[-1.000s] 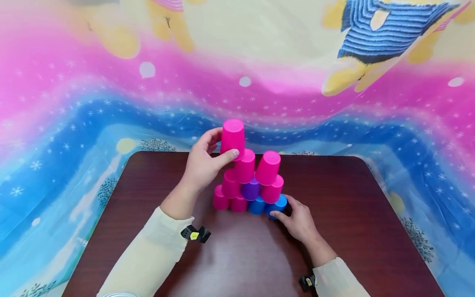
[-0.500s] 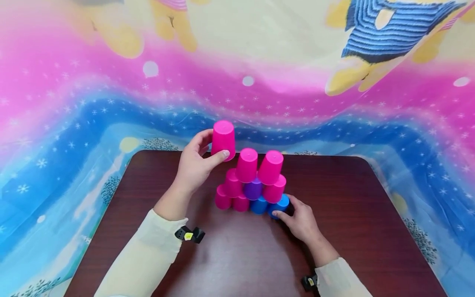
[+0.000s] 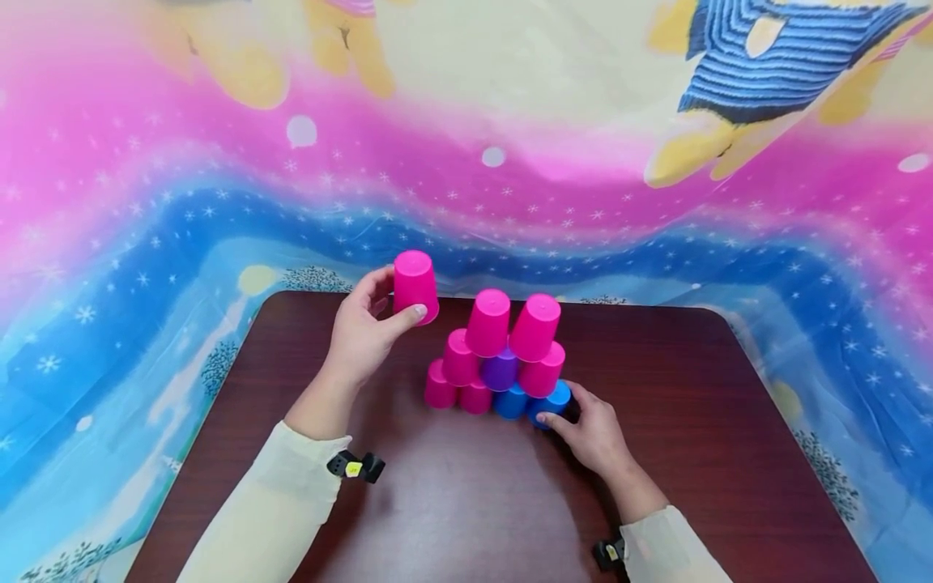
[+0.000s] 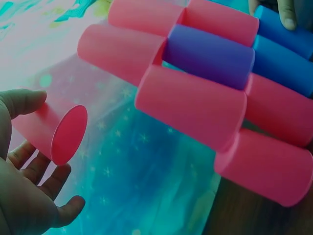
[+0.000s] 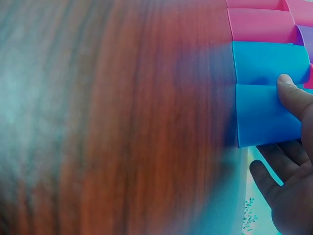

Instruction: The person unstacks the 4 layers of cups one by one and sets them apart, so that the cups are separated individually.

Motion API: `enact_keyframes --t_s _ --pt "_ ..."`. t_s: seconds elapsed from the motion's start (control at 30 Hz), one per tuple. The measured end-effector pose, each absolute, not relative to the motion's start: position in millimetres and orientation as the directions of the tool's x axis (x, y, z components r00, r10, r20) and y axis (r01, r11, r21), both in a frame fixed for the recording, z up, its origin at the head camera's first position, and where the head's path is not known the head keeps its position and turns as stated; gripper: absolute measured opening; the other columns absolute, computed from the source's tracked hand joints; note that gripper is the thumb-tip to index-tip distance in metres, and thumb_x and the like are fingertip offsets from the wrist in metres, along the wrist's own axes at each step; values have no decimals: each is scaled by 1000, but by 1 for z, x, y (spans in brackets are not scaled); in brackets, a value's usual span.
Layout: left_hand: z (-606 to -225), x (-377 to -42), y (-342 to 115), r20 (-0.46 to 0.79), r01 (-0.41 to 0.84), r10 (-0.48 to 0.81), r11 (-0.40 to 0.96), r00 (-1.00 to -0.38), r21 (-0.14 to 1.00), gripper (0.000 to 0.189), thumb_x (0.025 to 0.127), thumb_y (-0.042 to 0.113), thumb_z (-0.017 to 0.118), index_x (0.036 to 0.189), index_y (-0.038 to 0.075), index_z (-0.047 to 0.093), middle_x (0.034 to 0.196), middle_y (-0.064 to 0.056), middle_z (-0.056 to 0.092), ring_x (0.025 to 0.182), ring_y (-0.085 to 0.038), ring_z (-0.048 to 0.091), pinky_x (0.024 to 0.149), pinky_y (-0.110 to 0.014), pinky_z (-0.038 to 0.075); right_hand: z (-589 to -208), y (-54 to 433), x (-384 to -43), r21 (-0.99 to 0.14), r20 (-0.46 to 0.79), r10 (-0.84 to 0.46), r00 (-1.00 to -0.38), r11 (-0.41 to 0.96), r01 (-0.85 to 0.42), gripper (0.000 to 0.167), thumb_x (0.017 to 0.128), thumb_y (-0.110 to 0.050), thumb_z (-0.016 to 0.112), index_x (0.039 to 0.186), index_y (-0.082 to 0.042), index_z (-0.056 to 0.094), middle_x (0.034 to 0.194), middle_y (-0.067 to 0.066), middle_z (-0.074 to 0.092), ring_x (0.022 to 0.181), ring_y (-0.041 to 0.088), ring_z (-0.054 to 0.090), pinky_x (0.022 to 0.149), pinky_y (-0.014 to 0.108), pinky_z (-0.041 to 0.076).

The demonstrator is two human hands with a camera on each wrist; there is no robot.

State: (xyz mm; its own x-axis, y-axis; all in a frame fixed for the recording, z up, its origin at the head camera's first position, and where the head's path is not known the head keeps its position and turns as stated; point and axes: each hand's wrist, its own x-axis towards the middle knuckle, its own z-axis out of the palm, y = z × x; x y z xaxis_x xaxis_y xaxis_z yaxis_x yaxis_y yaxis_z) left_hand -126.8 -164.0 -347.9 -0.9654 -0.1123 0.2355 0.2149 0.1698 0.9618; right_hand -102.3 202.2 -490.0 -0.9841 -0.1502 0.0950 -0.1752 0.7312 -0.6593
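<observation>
My left hand (image 3: 359, 340) grips an upside-down pink cup (image 3: 414, 285) between thumb and fingers, raised to the left of a stack of cups. In the left wrist view that cup (image 4: 41, 126) shows its open rim. The stack's bottom row has two pink cups and two blue ones. Above them a purple cup (image 3: 500, 371) sits between two pink cups, and two more pink cups (image 3: 488, 324) form the upper row. My right hand (image 3: 596, 433) holds the rightmost blue cup (image 5: 266, 115), thumb in front; its other fingers are partly hidden behind it.
The stack stands on a dark brown wooden table (image 3: 466, 502), whose far edge lies behind it. A colourful printed cloth (image 3: 481, 202) surrounds the table at the back and sides. Each wrist carries a small black camera mount (image 3: 355, 467).
My left hand has moved left and slightly down with the pink cup, away from above the stack. The right hand keeps its grip on the blue cup, and the stacked cups stand as before.
</observation>
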Motion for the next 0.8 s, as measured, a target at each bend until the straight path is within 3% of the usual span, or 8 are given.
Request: enact_keyframes --t_s 0.3,0.8 --pt "-368 -124 -182 165 127 -158 223 -974 966 68 86 23 86 146 15 54 135 -7 61 123 -28 59 101 -50 53 -492 202 -103 -658 104 -149 -983 731 -180 69 86 -41 85 144 -14 58 130 11 69 117 32 67 98 55 55" --pt "-397 -122 -204 142 70 -226 299 -964 952 69 84 20 86 144 11 53 137 -11 60 127 -28 54 101 -52 52 -493 203 -103 -656 95 -148 -984 735 -173 70 86 -43 84 145 -15 57 132 11 68 119 33 66 99 55 55"
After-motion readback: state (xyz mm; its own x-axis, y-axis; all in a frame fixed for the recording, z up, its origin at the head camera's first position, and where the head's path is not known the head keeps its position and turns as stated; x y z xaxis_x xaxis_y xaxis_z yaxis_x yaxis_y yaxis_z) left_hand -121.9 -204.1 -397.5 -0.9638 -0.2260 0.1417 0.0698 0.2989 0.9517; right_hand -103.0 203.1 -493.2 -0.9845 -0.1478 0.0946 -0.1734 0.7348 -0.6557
